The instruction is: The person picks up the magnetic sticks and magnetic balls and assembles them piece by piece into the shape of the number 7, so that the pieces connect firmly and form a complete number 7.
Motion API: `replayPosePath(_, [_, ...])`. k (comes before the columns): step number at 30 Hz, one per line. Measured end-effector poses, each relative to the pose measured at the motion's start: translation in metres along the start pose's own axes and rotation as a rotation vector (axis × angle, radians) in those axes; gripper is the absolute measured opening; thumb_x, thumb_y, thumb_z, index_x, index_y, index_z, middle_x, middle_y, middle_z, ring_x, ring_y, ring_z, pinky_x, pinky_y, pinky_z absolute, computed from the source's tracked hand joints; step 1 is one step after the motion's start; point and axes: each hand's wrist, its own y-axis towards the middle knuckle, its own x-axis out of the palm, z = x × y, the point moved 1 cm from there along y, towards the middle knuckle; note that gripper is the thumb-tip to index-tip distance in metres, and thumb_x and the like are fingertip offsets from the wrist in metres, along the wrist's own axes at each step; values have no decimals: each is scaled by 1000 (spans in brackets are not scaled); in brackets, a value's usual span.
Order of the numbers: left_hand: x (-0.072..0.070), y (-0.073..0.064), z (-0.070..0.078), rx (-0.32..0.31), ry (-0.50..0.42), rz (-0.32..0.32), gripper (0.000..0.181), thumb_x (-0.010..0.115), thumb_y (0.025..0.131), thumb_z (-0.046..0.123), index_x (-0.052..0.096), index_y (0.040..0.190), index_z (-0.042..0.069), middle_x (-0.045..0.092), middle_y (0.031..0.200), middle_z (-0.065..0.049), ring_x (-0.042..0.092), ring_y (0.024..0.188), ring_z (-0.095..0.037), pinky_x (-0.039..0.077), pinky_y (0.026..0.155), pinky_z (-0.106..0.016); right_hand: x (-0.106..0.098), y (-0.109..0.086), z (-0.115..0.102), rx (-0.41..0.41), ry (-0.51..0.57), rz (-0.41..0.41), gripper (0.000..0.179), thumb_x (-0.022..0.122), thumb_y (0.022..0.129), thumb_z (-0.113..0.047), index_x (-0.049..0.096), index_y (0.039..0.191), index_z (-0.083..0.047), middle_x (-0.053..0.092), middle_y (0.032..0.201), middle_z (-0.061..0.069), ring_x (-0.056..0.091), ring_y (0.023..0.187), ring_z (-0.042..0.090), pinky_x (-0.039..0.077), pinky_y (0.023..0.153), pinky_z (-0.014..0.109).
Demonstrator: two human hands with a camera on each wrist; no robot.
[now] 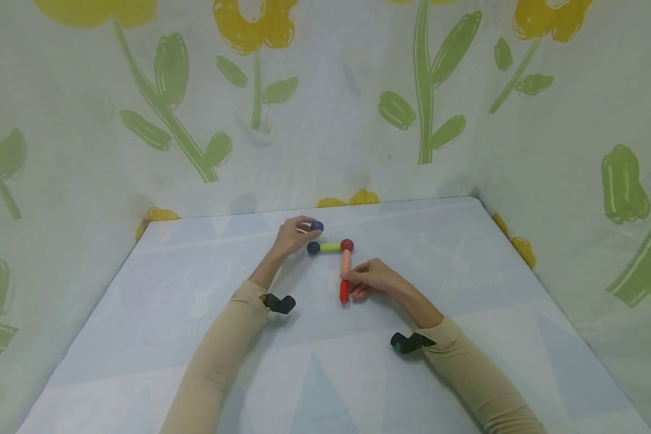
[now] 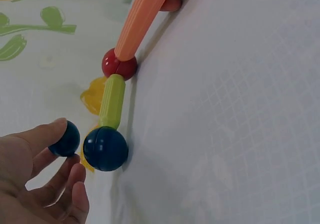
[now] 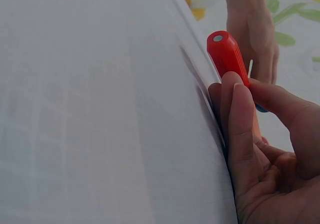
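Observation:
My left hand [image 1: 294, 235] pinches a blue ball [image 2: 66, 140] between thumb and fingers, close beside a second blue ball [image 2: 105, 149]. That second ball sits on one end of a yellow-green rod [image 1: 330, 247]. At the rod's other end is a red ball [image 1: 347, 245], from which an orange rod [image 1: 346, 263] runs toward me. A red rod [image 1: 344, 293] lines up with the orange one, and my right hand [image 1: 377, 277] grips them around where they meet. A small metallic disc shows on the red rod's free end in the right wrist view. Together the rods form an L.
The pieces are over a pale table [image 1: 456, 374] with blue triangle prints. White walls [image 1: 325, 150] with printed flowers stand behind it and along both sides. A dark wrist camera [image 1: 280, 304] sits on the left cuff, another camera [image 1: 409, 343] on the right.

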Motion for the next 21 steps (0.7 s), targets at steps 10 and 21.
replayPosePath(10, [-4, -12, -1, 41, -9, -19, 46, 71, 90, 34, 60, 131, 18, 65, 124, -12, 61, 114, -28, 52, 95, -43, 0, -2, 0, -13, 9, 0, 43, 71, 89, -36, 68, 114, -1, 70, 78, 5, 66, 59, 10, 54, 60, 20])
replayPosePath(21, [0, -27, -1, 101, 44, -70, 45, 72, 89, 32, 61, 129, 16, 68, 117, -11, 64, 106, -26, 54, 89, -38, 0, -2, 1, -7, 15, 5, 44, 72, 89, -36, 68, 116, -2, 71, 81, 6, 67, 60, 10, 54, 60, 20])
